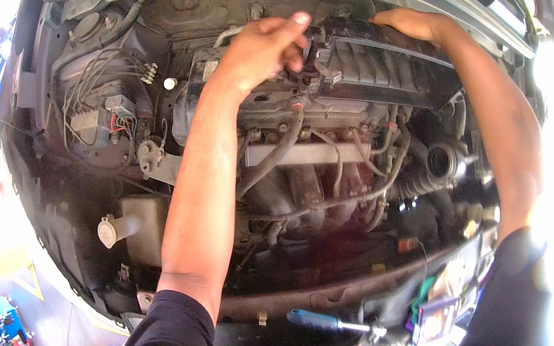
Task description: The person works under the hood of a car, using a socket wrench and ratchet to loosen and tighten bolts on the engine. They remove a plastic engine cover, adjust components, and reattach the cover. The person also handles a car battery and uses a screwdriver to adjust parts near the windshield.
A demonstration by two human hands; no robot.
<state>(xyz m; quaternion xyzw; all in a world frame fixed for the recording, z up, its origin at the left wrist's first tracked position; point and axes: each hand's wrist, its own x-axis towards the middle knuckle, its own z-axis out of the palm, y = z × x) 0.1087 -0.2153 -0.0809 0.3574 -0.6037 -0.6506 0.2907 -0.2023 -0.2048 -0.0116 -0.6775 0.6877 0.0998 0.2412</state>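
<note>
A black air filter housing (389, 74), open-faced with ribs inside, sits tilted at the back of the engine. My right hand (415, 25) reaches over its far top edge and grips it; the fingertips are hidden behind the rim. Just beside the housing's left end is my left hand (257, 49), with one finger stretched up and the others bent, apart from one another. Nothing shows in it. Below the housing, a hose (287, 142) runs down past a silver metal rail (306, 154).
An open ribbed intake duct (444, 161) stands to the right. At left are a module with thin metal lines (91, 126) and a white-capped reservoir (117, 228). A blue-handled ratchet (315, 319) lies along the front edge, near a dark box (435, 320).
</note>
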